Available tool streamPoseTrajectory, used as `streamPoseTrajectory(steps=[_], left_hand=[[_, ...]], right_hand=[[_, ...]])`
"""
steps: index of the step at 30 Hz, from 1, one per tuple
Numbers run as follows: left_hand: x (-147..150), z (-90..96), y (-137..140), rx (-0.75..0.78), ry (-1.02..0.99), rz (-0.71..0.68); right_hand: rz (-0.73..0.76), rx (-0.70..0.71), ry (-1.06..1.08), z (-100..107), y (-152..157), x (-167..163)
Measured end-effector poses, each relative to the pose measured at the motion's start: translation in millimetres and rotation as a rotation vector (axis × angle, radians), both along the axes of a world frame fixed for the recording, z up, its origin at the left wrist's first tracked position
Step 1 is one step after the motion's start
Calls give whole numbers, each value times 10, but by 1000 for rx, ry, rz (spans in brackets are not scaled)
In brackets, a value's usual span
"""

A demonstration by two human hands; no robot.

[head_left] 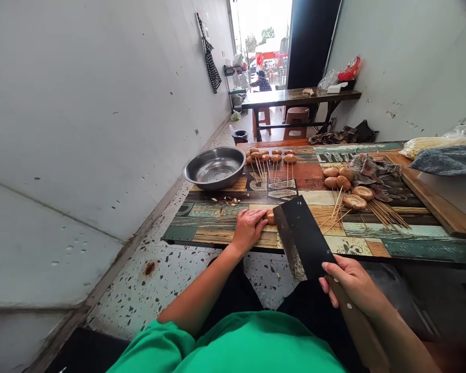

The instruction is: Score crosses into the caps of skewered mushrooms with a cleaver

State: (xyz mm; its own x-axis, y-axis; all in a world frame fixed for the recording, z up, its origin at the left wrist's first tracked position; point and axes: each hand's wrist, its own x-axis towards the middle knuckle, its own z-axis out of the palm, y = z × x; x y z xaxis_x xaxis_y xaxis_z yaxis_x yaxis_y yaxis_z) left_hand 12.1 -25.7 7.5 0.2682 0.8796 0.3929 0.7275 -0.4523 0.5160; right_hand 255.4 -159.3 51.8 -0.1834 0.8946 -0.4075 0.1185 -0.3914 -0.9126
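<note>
My right hand is wrapped round the wooden handle of a broad, dark-bladed cleaver. The blade tilts up over the table's front edge, its far corner close to a brown oval food piece. With its fingers closed on that piece, my left hand rests near the table's front edge. Farther back lie several skewered brown ovals, their sticks pointing toward me. To the right is another group of brown ovals, with two paler-faced pieces in front. Loose bamboo skewers lie beside them.
A steel basin stands at the table's left, with small scraps nearby. On the right are a crumpled grey cloth, a wooden board and a dark towel. A second table and a person are farther back.
</note>
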Motion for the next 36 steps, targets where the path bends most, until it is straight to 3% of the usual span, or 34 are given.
streamPoseTrajectory(steps=[7,16,20,23,28,31,36], left_hand=[[0,-10,11,-13,-40,-12],[-20,-15,39,-25,-96,-22],[-8,2,27,2,-90,-25],[2,7,9,4,-78,-35],[-6,-13,-40,39,14,-23],[-21,-24,-64,62,61,-36],[-27,-12,-75,76,77,-53]], right_hand=[[4,13,-15,-8,-35,8],[44,38,-52,38,252,-24],[53,55,-85,101,210,14],[81,183,-366,151,44,-46],[198,676,-1147,220,-205,-364],[319,709,-1385,281,-249,-542],[376,715,-1561,362,-245,-678]])
